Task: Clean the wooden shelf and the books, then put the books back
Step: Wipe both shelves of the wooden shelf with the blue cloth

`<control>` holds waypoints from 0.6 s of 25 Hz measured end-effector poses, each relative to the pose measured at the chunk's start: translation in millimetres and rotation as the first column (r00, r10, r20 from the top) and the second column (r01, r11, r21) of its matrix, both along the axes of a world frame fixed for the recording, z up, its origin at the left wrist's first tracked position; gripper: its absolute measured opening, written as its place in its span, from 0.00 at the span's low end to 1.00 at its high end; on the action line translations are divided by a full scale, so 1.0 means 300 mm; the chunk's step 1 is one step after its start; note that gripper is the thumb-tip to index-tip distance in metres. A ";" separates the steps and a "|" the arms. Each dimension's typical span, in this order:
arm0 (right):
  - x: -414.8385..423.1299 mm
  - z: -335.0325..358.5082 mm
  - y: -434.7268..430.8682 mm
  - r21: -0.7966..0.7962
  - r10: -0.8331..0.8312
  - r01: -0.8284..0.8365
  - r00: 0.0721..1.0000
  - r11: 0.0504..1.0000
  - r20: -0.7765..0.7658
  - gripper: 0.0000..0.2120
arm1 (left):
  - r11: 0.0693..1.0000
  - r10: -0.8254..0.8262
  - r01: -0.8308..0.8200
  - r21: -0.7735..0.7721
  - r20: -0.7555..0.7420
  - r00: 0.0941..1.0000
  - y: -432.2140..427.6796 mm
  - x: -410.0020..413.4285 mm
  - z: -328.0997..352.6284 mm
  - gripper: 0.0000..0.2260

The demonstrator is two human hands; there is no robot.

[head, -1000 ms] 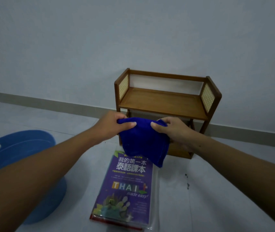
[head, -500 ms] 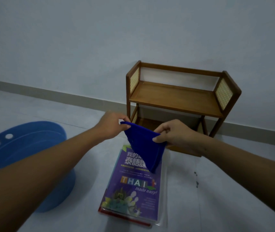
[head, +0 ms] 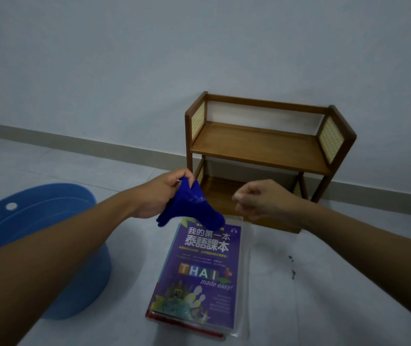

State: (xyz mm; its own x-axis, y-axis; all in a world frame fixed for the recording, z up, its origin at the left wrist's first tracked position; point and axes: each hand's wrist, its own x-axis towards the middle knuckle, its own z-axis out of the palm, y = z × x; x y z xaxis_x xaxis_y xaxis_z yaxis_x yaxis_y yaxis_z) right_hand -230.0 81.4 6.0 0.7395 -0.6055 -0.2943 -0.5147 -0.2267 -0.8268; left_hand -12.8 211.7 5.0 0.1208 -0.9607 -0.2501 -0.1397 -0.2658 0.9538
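A small wooden shelf [head: 261, 146] with two boards and rattan side panels stands against the wall; both boards are bare. On the floor in front of it lies a stack of books [head: 199, 275], a purple "Thai made easy" book on top. My left hand [head: 159, 196] grips a dark blue cloth [head: 190, 208] that hangs down over the far end of the stack. My right hand [head: 261, 199] hovers in front of the lower board, fingers loosely curled, holding nothing.
A blue plastic tub [head: 39, 236] sits on the floor at the left, under my left forearm. Pale tiled floor [head: 336, 283] with a few dark specks lies to the right of the books. A grey skirting runs along the wall.
My right hand has let go of the cloth and moved off to the right. The cloth now hangs bunched from my left hand alone. The view has shifted left.
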 end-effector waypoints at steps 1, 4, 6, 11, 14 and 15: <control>0.002 -0.005 -0.004 -0.031 -0.036 0.038 0.998 0.999 0.049 0.09 | 1.000 -0.002 0.002 -0.002 -0.022 1.000 -0.004 -0.002 0.001 0.11; 0.022 -0.005 -0.002 -0.008 0.005 -0.004 0.993 1.000 0.121 0.13 | 1.000 -0.015 0.015 -0.004 0.011 1.000 -0.017 -0.020 0.014 0.11; 0.044 0.000 0.013 0.062 0.033 -0.043 0.987 0.997 0.158 0.15 | 0.998 -0.065 0.066 0.000 0.046 0.997 -0.027 -0.042 0.023 0.13; 0.091 -0.013 0.048 0.334 -0.015 -0.070 0.970 0.940 0.244 0.17 | 0.994 -0.102 0.099 0.040 0.097 0.990 -0.039 -0.080 0.039 0.14; 0.091 -0.011 0.056 0.456 -0.073 -0.068 0.956 0.888 0.285 0.16 | 0.995 -0.056 0.044 0.084 0.145 0.988 -0.038 -0.074 0.040 0.17; 0.088 -0.008 0.058 0.471 -0.086 -0.064 0.954 0.880 0.289 0.16 | 0.996 -0.047 0.033 0.085 0.168 0.985 -0.038 -0.069 0.038 0.18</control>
State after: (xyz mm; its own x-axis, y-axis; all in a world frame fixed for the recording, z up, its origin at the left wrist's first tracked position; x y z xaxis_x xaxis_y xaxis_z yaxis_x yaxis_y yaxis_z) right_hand -203.6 98.8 3.6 0.8304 -0.4581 -0.3172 -0.2331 0.2316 -0.9445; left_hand -33.5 200.3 16.5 0.1297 -0.9430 -0.3066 -0.3095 -0.3322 0.8910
